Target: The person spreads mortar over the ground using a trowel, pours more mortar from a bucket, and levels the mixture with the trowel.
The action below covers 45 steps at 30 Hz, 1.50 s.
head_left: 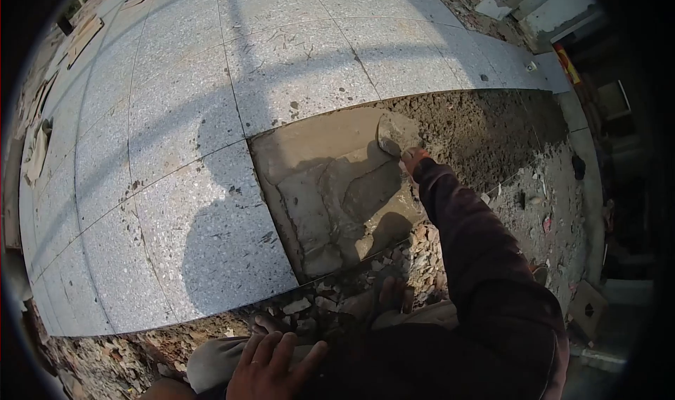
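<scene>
My right hand (413, 159) is closed around the handle of a trowel (398, 133), its blade smeared with grey mortar. The blade lies at the border between a smooth patch of wet mortar (320, 136) and rougher, darker mortar (478, 132). Nearer my body, the wet mortar (302, 199) has a slick, uneven surface with ridges. My left hand (271, 368) rests near my knee, its fingers extended and holding nothing. The trowel's handle is mostly hidden by my fingers.
Speckled pale floor tiles (218, 238) border the mortar bed on the left and far side, with crumbs of mortar on them. Broken rubble (323, 305) lies along the near edge by my feet. Gravelly ground (541, 210) and a wall base stand to the right.
</scene>
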Each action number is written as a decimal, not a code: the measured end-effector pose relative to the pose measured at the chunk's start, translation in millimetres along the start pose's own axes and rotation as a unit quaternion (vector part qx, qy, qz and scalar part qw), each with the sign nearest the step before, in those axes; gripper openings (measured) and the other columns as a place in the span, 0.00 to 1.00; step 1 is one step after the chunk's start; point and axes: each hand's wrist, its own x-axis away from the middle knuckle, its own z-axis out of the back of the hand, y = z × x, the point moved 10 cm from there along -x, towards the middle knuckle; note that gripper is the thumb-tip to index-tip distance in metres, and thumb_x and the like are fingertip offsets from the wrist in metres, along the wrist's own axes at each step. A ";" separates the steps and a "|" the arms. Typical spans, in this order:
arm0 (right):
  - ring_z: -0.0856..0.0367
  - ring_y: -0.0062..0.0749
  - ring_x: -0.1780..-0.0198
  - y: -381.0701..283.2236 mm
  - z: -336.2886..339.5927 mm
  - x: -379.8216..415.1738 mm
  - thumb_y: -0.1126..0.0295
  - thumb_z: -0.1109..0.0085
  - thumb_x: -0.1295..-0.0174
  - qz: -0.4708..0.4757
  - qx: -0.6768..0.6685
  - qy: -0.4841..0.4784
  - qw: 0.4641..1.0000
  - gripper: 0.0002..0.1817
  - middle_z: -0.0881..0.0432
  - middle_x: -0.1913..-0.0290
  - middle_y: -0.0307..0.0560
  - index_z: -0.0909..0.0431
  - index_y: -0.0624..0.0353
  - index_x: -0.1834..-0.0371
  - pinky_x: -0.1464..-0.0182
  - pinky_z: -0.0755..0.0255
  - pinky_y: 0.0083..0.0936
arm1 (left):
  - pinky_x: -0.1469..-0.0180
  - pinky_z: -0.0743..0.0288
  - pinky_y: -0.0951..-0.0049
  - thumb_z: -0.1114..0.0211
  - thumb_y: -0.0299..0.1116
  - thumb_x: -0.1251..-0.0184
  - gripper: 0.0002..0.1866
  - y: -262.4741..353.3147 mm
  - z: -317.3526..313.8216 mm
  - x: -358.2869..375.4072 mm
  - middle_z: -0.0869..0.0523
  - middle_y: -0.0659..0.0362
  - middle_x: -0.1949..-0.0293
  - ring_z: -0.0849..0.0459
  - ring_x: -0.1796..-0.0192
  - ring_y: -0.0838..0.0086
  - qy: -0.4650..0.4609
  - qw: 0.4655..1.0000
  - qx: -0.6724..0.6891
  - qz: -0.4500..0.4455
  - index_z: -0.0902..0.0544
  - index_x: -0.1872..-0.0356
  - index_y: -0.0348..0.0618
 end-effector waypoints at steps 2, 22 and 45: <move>0.21 0.38 0.73 -11.0 -6.4 40.2 0.58 0.53 0.37 0.030 -0.142 -0.148 0.978 0.20 0.20 0.68 0.51 0.27 0.60 0.49 0.68 0.26 0.33 | 0.49 0.28 0.60 0.46 0.31 0.46 0.24 0.7 -9.4 -5.4 0.24 0.52 0.55 0.24 0.51 0.59 -0.049 0.999 0.007 -0.006 0.26 0.44 0.56; 0.21 0.46 0.70 -58.6 -85.2 252.7 0.58 0.48 0.41 0.451 0.052 -0.151 0.878 0.24 0.23 0.69 0.52 0.33 0.49 0.41 0.70 0.26 0.38 | 0.57 0.26 0.63 0.35 0.21 0.53 0.24 -23.9 -12.2 -14.7 0.20 0.52 0.58 0.22 0.58 0.58 0.001 0.983 -0.097 0.155 0.23 0.49 0.45; 0.21 0.51 0.60 -15.0 -56.6 213.7 0.60 0.53 0.38 0.353 0.000 -0.100 0.930 0.22 0.23 0.56 0.60 0.33 0.51 0.41 0.59 0.26 0.41 | 0.53 0.28 0.71 0.38 0.26 0.42 0.22 -93.4 26.0 10.9 0.18 0.48 0.59 0.20 0.57 0.65 0.108 0.950 0.025 0.293 0.26 0.45 0.39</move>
